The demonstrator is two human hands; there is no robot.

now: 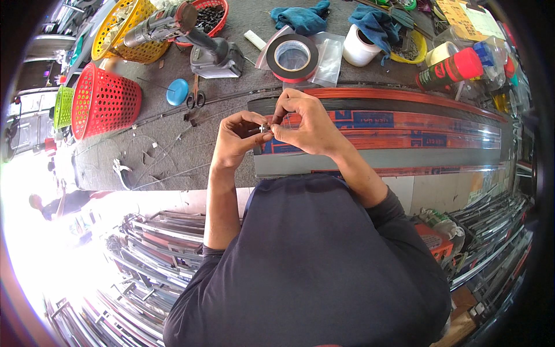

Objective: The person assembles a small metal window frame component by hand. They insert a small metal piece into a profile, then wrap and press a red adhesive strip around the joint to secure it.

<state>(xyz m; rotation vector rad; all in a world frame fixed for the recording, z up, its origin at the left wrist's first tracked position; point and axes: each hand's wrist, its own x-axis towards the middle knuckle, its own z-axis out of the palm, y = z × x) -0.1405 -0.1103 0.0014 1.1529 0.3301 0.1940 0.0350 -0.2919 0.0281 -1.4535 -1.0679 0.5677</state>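
Daylight blows out to white glare at eight o'clock; the centre is sharp, and the fisheye rim bends and darkens.

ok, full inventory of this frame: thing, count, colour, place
small part: 1, dark and silvery, pinched between both hands; too small to identify
long trim strip: 1, grey with red and blue film, on the bench under the hands
tape roll: 1, black with red edge, behind the strip
heat gun: 1, grey and black, far left of bench
baskets: 4, red, yellow, green and one red holding dark parts, left
scissors: 1, dark, beside a blue disc
cloths: 2, blue, far edge
white tub: 1, white, far edge
spray can: 1, green with red cap, right
chrome strips: many, silver, stacked below bench
left hand: fingertips on the part
right hand: fingertips on the part
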